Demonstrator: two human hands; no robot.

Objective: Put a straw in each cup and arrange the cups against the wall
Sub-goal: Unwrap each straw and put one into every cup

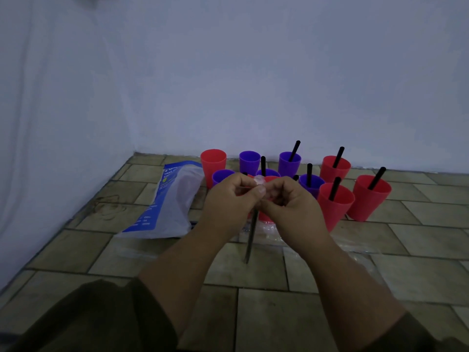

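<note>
Several red and purple cups stand in a cluster near the wall. Black straws stick out of most, such as a red cup at the right and a purple cup at the back. A red cup and a purple cup at the back left hold none. My left hand and my right hand meet in front of the cluster. Both pinch the clear wrapper at the top of a black straw that hangs down between them.
A blue and white plastic bag lies on the tiled floor at the left. Clear plastic film lies on the tiles under my right forearm. A white sheet hangs along the left side.
</note>
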